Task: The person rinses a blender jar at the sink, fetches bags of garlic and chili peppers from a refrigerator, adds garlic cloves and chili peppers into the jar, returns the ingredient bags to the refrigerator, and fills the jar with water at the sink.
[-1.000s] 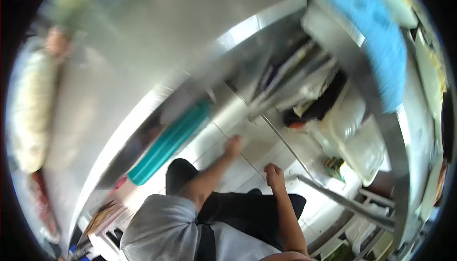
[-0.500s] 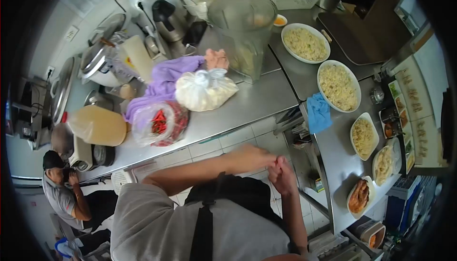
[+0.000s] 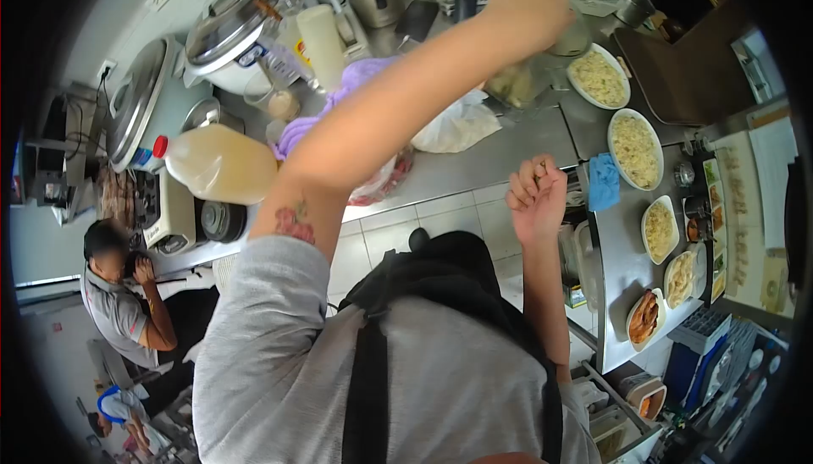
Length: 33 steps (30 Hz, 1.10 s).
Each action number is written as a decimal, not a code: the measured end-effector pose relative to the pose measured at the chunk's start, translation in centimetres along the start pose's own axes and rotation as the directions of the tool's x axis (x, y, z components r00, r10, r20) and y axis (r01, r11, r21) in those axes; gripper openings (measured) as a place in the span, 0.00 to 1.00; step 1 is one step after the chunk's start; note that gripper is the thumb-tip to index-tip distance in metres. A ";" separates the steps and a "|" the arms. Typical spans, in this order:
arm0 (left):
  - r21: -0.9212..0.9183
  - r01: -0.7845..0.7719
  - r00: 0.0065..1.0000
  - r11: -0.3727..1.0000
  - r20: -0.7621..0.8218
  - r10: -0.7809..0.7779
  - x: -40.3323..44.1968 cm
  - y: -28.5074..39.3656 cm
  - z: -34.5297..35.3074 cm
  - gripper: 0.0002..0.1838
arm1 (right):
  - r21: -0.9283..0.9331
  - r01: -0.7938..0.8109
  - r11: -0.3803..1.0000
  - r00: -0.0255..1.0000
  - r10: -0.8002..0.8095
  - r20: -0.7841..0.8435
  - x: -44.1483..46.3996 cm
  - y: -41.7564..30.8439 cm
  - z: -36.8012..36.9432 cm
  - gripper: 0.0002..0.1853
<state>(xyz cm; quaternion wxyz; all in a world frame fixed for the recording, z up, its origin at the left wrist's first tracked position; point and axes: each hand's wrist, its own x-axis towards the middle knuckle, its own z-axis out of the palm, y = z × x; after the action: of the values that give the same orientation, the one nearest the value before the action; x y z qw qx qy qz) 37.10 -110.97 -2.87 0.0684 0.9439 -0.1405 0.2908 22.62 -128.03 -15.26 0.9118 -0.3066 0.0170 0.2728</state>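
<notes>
My left hand (image 3: 533,13) is stretched far forward, above the large clear jar (image 3: 518,87) on the steel counter. It is blurred, and its fingers are turned away from view. Pale pieces show in the lower part of the jar. In front of the counter edge, my right hand (image 3: 539,197) is raised palm up with its fingers curled in toward the thumb. Whatever may lie in those fingers is too small to make out. Beneath my left forearm are a white plastic bag (image 3: 457,128), a purple cloth (image 3: 301,131) and a partly hidden bag of red chillies (image 3: 391,178).
A jug of yellowish liquid (image 3: 222,162) stands at left beside a large lidded pot (image 3: 229,45). On the right are bowls of rice (image 3: 637,151), a blue cloth (image 3: 604,183) and a dish of browned meat (image 3: 646,318). A person (image 3: 127,295) is at the lower left.
My hands were together in front of my body. The left has moved forward and up over the jar, while the right has moved slightly right and up. The view has shifted.
</notes>
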 end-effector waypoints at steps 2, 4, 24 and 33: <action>0.051 0.017 0.970 0.999 0.241 -0.029 1.5 -1.3 0.8 0.17 | 0.012 -0.122 0.992 0.988 0.121 0.094 0.7 1.2 0.9 0.12; 0.005 0.091 0.954 0.996 0.287 -0.089 1.5 -2.9 -2.9 0.15 | 0.024 -0.231 0.973 0.947 0.219 0.235 1.8 2.1 0.8 0.09; 0.374 0.563 0.641 0.737 0.366 -0.675 -35.3 -8.9 2.8 0.11 | -0.934 0.358 0.014 0.850 0.408 0.332 12.6 17.6 3.0 0.16; 0.253 0.624 0.690 0.740 0.267 -0.673 -35.0 -6.4 -3.8 0.08 | -0.926 0.305 0.221 0.851 0.373 0.369 12.8 16.2 3.2 0.16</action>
<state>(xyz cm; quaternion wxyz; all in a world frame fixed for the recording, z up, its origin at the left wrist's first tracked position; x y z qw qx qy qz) 9.38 -96.20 -19.92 0.0742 0.9700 0.2138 0.0890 24.82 -109.24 -24.10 0.4749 -0.7188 -0.3983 0.3148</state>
